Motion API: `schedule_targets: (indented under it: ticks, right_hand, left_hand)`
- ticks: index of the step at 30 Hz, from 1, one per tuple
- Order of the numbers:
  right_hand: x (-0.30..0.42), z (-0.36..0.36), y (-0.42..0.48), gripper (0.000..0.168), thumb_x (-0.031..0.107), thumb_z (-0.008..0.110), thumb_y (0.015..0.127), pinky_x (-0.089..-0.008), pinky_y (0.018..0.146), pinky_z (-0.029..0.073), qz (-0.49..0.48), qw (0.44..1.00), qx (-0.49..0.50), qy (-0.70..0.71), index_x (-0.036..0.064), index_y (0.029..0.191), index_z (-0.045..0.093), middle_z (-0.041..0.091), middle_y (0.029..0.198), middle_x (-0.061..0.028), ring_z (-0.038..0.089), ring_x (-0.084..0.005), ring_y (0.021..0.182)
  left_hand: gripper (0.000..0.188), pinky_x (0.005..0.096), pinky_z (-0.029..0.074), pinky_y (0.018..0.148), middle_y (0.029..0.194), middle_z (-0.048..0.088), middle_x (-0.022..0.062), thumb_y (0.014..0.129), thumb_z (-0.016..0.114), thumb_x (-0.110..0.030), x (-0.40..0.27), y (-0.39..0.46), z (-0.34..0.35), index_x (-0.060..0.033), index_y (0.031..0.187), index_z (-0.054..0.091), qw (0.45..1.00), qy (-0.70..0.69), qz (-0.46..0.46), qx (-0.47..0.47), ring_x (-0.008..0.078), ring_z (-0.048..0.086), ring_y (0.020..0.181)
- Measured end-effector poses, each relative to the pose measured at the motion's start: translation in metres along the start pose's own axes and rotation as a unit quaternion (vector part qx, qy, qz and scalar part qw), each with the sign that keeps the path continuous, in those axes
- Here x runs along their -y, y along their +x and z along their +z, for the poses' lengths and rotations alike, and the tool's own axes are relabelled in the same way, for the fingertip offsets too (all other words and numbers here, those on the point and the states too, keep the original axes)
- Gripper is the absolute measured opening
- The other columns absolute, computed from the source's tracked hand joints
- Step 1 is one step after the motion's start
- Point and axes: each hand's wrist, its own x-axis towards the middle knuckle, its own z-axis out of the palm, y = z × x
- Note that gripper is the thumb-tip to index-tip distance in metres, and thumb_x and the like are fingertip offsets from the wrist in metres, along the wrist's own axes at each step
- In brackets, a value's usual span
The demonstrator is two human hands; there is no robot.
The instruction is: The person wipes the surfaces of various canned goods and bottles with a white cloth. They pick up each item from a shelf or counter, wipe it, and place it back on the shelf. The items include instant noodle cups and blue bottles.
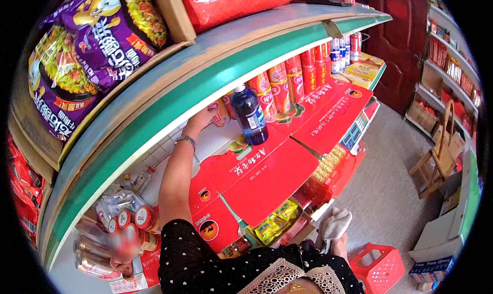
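Observation:
My left hand (201,120) reaches in under the upper shelf, at the back of the shelf below. Its fingers are closed around a pink can (220,116), partly hidden by the hand. Just right of that stands a dark blue plastic bottle (249,114) with a white cap and blue label, upright on flattened red cardboard (269,178). Low in the view, my right hand (339,246) holds a bunched whitish cloth (336,222) beside the shelf's front edge.
Stacked red drink cans (292,80) line the back. The upper shelf's green edge (231,72) overhangs my left arm. Jars with red lids (144,217) and lying cans (94,259) sit at left. Yellow packets (275,220) fill a lower box. A red plastic stool (377,263) stands on the floor.

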Motion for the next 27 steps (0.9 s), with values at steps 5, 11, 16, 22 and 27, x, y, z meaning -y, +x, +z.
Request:
schedule_targets:
  ticks: [5, 11, 16, 22, 27]
  right_hand:
    - [0.033, 0.008, -0.002, 0.021, 0.020, 0.056, 0.092, -0.0277, 0.071, 0.047, 0.038, 0.999, -0.022, -0.004, 0.000, 0.099, 0.061, 0.061, 0.093, -0.0016, 0.056, -0.0109, 0.083]
    - [0.043, -0.017, 0.026, 0.022, 0.021, 0.055, 0.093, -0.0277, 0.069, 0.046, 0.003, 0.997, 0.045, -0.064, 0.000, 0.096, 0.062, 0.061, 0.089, -0.0014, 0.054, -0.0097, 0.080]
    - [0.036, -0.037, 0.046, 0.024, 0.023, 0.056, 0.093, -0.0283, 0.070, 0.047, -0.019, 0.992, 0.087, -0.090, 0.000, 0.098, 0.061, 0.062, 0.090, -0.0009, 0.055, -0.0106, 0.081]
    - [0.046, -0.045, 0.057, 0.020, 0.020, 0.058, 0.094, -0.0268, 0.070, 0.047, 0.038, 0.996, 0.080, -0.013, 0.001, 0.101, 0.061, 0.062, 0.092, -0.0005, 0.056, -0.0097, 0.081]
    - [0.059, -0.055, 0.060, 0.020, 0.020, 0.058, 0.094, -0.0265, 0.070, 0.047, 0.049, 0.993, 0.102, -0.029, 0.001, 0.103, 0.061, 0.062, 0.093, -0.0003, 0.055, -0.0095, 0.082]
  left_hand:
    - [0.051, 0.0361, 0.045, 0.095, 0.122, 0.050, 0.0195, 0.077, 0.065, -0.003, -0.056, -0.007, -0.019, -0.0012, 0.126, 0.052, 0.997, 0.027, -0.057, -0.050, 0.0281, 0.052, 0.115]
    - [0.074, 0.0374, 0.049, 0.088, 0.113, 0.057, 0.0140, 0.075, 0.072, -0.010, -0.110, -0.065, 0.011, -0.0018, 0.138, 0.034, 0.939, -0.335, -0.045, 0.064, 0.0227, 0.060, 0.100]
    - [0.071, 0.0355, 0.049, 0.090, 0.117, 0.055, 0.0116, 0.073, 0.079, -0.008, -0.134, -0.078, 0.083, -0.0033, 0.130, 0.037, 0.902, -0.413, -0.088, -0.093, 0.0190, 0.058, 0.104]
    - [0.064, 0.0328, 0.050, 0.085, 0.108, 0.060, 0.0105, 0.071, 0.081, -0.010, -0.126, -0.067, 0.105, -0.0011, 0.122, 0.044, 0.923, -0.333, -0.064, -0.181, 0.0184, 0.061, 0.096]
    - [0.059, 0.0333, 0.051, 0.086, 0.108, 0.062, 0.0089, 0.072, 0.078, -0.006, -0.093, -0.057, 0.092, -0.0036, 0.122, 0.046, 0.913, -0.379, -0.063, -0.139, 0.0177, 0.063, 0.094]
